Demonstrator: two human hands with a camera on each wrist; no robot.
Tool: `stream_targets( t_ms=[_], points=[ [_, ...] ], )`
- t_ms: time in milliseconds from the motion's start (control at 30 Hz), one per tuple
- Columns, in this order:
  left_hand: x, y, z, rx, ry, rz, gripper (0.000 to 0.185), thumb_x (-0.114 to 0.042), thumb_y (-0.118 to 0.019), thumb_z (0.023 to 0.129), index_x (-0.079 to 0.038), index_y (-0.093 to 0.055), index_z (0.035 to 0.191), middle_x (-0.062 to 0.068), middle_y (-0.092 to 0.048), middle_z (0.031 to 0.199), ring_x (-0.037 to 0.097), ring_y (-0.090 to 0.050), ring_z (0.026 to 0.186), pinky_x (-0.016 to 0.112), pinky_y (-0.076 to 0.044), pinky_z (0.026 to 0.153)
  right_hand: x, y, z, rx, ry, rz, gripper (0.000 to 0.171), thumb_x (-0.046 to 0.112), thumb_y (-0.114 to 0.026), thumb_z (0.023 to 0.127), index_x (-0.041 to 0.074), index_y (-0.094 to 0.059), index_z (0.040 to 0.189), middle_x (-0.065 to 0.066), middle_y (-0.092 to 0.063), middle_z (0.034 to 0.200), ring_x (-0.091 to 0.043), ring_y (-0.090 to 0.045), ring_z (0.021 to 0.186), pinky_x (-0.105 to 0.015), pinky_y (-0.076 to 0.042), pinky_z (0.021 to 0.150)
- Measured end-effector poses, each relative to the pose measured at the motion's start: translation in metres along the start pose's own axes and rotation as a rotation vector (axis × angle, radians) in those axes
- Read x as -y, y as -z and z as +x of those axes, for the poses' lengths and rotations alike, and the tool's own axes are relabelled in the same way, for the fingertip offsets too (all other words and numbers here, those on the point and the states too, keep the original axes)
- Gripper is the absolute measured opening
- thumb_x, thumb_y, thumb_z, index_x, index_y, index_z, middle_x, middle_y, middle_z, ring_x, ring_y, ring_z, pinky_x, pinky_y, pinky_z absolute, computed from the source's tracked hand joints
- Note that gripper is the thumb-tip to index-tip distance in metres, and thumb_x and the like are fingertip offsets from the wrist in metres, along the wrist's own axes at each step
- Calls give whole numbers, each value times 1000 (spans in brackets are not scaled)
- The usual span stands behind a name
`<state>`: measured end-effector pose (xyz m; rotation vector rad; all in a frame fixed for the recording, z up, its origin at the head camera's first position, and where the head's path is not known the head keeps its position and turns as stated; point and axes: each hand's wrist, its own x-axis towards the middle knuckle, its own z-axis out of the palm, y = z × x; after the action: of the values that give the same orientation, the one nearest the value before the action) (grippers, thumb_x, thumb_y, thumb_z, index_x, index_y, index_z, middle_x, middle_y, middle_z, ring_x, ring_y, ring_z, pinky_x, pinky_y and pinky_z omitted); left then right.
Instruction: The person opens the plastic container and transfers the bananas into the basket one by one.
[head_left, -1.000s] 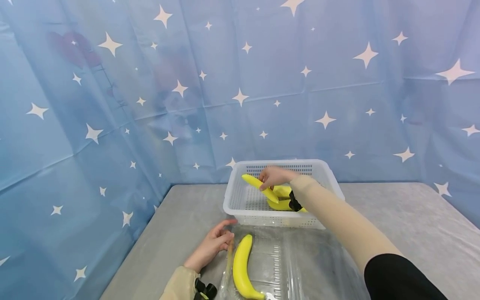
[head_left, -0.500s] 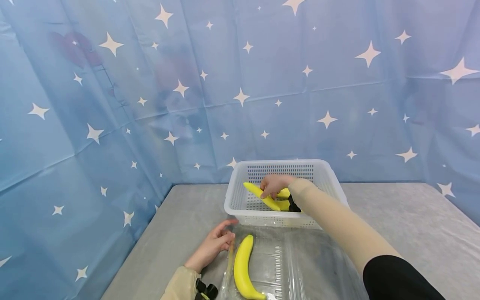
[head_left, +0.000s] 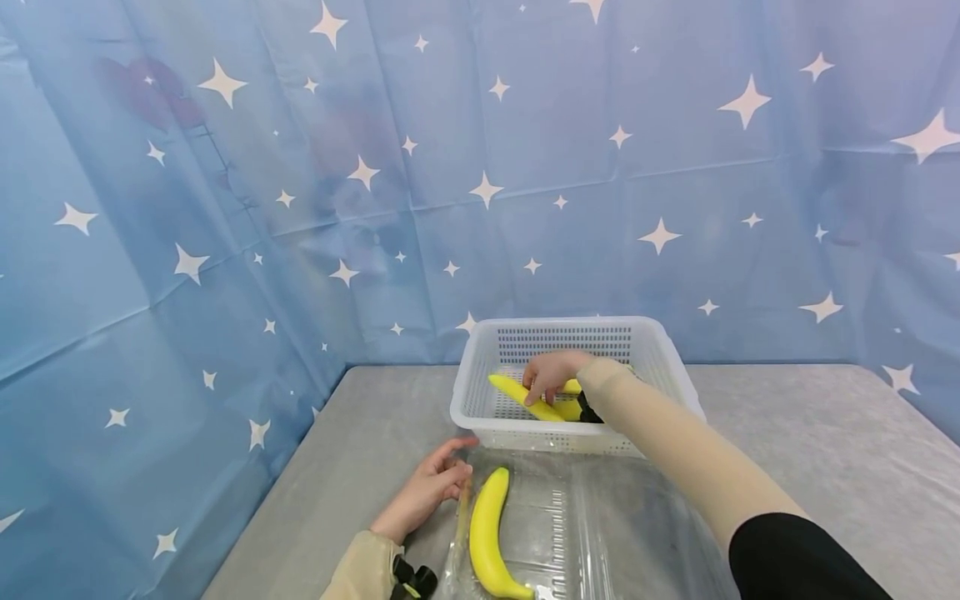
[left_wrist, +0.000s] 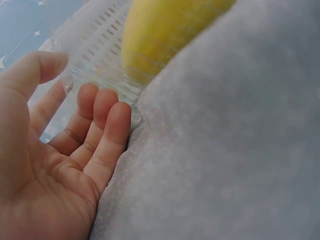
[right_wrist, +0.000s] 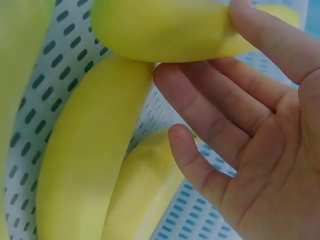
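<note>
My right hand (head_left: 555,375) reaches into a white perforated basket (head_left: 465,408) and pinches a yellow banana (head_left: 512,388) between thumb and fingers. In the right wrist view, the held banana (right_wrist: 165,35) lies across the tops of other bananas (right_wrist: 85,150). My left hand (head_left: 427,492) rests at the left edge of a clear plastic clamshell container (head_left: 528,533), its fingers relaxed and touching the edge. One banana (head_left: 487,533) lies lengthwise inside that container's left half. The left wrist view shows the loosely bent fingertips (left_wrist: 119,117) against the clear wall, with the banana (left_wrist: 160,40) behind it.
A grey cloth-covered table (head_left: 787,450) lies beneath everything. The basket stands just behind the clamshell, whose other half (head_left: 645,517) spreads to the right under my right forearm. A blue star-patterned curtain (head_left: 420,208) hangs behind and along the left.
My right hand has lowered the banana deeper into the basket, toward the other bananas. My left hand and the banana in the container stay in place.
</note>
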<state>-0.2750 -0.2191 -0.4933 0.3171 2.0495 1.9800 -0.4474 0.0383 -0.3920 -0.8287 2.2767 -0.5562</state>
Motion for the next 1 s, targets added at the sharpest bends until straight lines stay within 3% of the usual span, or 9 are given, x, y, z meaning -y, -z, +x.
stream_targets(
  t_ms=[67,167,400,533,667,833,1000],
  points=[
    [0,0,0,4,-5,-1,48,-14,-57,98,-7,-43,143,4,-57,84,12,-58,70,26,-52,66,-1,-2,1,33,6,-6,24,19,-64,94,10,-51,76,2,-39,68,-20,-51,62,-30,-30,60],
    [0,-1,1,6,-6,-4,47,-14,-57,98,-7,-43,143,3,-58,84,12,-58,69,25,-52,66,-4,-6,1,61,1,-4,38,18,-65,94,14,-36,68,2,-22,63,-18,-36,57,-29,-27,57],
    [1,-1,1,-2,2,-4,46,-14,-57,98,-9,-45,142,4,-58,84,13,-57,69,25,-52,65,-5,-11,1,62,2,-14,44,21,-65,94,16,-32,66,3,-18,62,-14,-26,53,-30,-25,55],
    [0,-1,1,-4,9,-7,46,-13,-57,97,-10,-46,142,4,-58,84,13,-57,70,26,-52,65,-5,-10,3,81,2,-54,34,20,-66,93,16,-48,65,2,-30,59,-14,-27,53,-29,-26,54],
    [-1,-1,0,-1,7,-8,47,-13,-57,97,-8,-44,142,4,-58,84,13,-57,70,27,-52,65,-7,-9,6,76,-17,-70,15,20,-66,92,14,-69,79,-1,-50,66,-16,-35,56,-30,-32,56],
    [-3,-1,-1,-2,7,0,49,-14,-58,97,-6,-43,143,4,-57,85,13,-57,71,27,-52,66,-11,-8,8,49,-20,-79,11,22,-66,92,15,-72,85,-1,-61,73,-17,-43,59,-31,-37,58],
    [-4,-1,-1,-1,10,1,50,-13,-59,97,-6,-42,143,4,-57,86,13,-56,71,27,-52,66,-12,-8,7,48,-11,-65,14,23,-65,93,14,-73,85,-3,-63,74,-16,-41,57,-31,-36,56]
  ],
)
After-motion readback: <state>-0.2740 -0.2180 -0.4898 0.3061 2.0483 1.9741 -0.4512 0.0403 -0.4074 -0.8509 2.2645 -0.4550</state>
